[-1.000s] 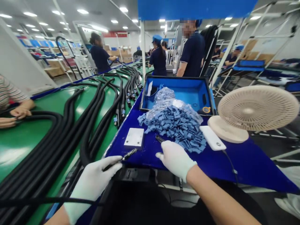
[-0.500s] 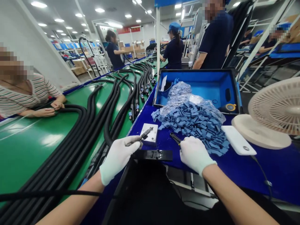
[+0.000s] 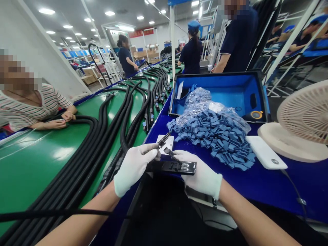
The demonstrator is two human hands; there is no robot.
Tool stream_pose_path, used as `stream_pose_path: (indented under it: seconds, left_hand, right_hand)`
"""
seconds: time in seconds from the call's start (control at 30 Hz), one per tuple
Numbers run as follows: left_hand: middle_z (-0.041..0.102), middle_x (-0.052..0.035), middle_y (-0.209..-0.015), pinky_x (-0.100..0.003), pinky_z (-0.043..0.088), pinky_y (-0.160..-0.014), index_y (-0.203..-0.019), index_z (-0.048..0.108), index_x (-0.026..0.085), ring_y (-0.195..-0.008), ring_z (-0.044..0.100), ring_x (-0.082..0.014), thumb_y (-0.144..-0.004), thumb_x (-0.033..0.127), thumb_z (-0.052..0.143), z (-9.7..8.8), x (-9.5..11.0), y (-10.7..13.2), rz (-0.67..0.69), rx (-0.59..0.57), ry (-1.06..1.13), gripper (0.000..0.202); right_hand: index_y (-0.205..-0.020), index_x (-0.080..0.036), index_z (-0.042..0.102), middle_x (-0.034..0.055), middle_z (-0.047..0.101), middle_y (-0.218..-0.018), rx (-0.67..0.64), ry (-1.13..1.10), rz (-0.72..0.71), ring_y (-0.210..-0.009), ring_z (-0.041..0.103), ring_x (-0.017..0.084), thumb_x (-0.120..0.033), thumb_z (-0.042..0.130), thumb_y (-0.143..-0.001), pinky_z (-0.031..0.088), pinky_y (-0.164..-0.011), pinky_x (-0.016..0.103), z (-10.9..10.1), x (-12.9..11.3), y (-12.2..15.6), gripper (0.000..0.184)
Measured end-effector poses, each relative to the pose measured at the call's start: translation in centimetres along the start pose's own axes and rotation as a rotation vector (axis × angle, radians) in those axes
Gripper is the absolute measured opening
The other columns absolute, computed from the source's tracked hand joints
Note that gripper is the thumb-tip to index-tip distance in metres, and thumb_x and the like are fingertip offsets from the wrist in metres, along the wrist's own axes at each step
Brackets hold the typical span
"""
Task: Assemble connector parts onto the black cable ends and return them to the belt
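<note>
My left hand (image 3: 134,165), in a white glove, is closed around the end of a thin black cable (image 3: 51,214) whose ribbed connector tip (image 3: 164,140) points up over a small white block (image 3: 166,142). My right hand (image 3: 200,172), also gloved, is closed on a small dark tool (image 3: 169,152) whose tip sits just below the connector. Both hands hover above a flat black part (image 3: 176,167) at the near edge of the blue table (image 3: 269,184). A heap of small blue plastic pieces (image 3: 217,135) lies right of the hands.
A blue open tray (image 3: 230,90) stands behind the heap. A white fan (image 3: 304,119) and a white flat device (image 3: 266,153) are at the right. Thick black hoses (image 3: 84,157) run along the green conveyor (image 3: 38,157). A person in a striped shirt (image 3: 33,106) works at the left; others stand beyond.
My right hand has moved left from the blue heap towards my left hand, bringing the dark tool up to the connector. My left hand has risen slightly.
</note>
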State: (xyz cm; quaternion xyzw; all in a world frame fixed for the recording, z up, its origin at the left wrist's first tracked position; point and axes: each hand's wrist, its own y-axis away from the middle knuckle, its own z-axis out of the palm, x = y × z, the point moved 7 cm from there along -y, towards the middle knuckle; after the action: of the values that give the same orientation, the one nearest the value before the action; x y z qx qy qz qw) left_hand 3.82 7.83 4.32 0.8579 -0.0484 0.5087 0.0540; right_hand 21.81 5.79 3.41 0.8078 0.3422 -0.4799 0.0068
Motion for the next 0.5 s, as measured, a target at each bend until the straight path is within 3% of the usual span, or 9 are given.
stream_pose_path:
  seconds: [0.1,0.23,0.4,0.5]
  left_hand:
    - [0.077,-0.0021,-0.099,-0.031,0.052,-0.089,-0.122,0.072,0.019,-0.095,0.071,-0.023,-0.097,0.038,0.057,0.4,0.6,0.1,0.014,-0.022,-0.027,0.035]
    - [0.076,-0.0023,-0.112,-0.033,0.052,-0.093,-0.12,0.075,0.022,-0.104,0.07,-0.0265,-0.095,0.042,0.058,0.5,0.8,0.2,0.035,-0.008,-0.087,0.036]
    - [0.076,-0.0036,-0.112,-0.035,0.054,-0.092,-0.122,0.073,0.02,-0.104,0.07,-0.0277,-0.093,0.041,0.06,1.1,0.1,0.0,-0.014,-0.039,-0.036,0.038]
    - [0.074,-0.0037,-0.117,-0.035,0.053,-0.094,-0.129,0.068,0.021,-0.105,0.069,-0.0257,-0.092,0.037,0.06,1.9,0.9,-0.3,0.043,-0.065,0.007,0.041]
  right_hand:
    - [-0.125,-0.021,0.067,0.0083,0.067,-0.122,-0.005,0.056,0.007,-0.115,0.062,0.024,-0.004,0.053,-0.083,0.049,-0.107,0.041,0.6,-0.1,-0.4,0.047]
    - [-0.122,-0.023,0.067,0.0085,0.068,-0.118,-0.003,0.113,0.047,-0.112,0.063,0.025,-0.004,0.056,-0.083,0.052,-0.101,0.04,1.1,0.8,-0.2,0.045]
    - [-0.105,-0.017,0.067,0.0106,0.065,-0.109,0.002,0.248,0.062,-0.104,0.06,0.023,-0.005,0.053,-0.087,0.051,-0.096,0.038,1.3,1.6,0.6,0.025]
    - [-0.099,-0.016,0.064,0.0105,0.062,-0.105,-0.034,0.33,0.088,-0.097,0.058,0.023,-0.011,0.055,-0.09,0.05,-0.091,0.036,1.7,2.4,0.6,0.014]
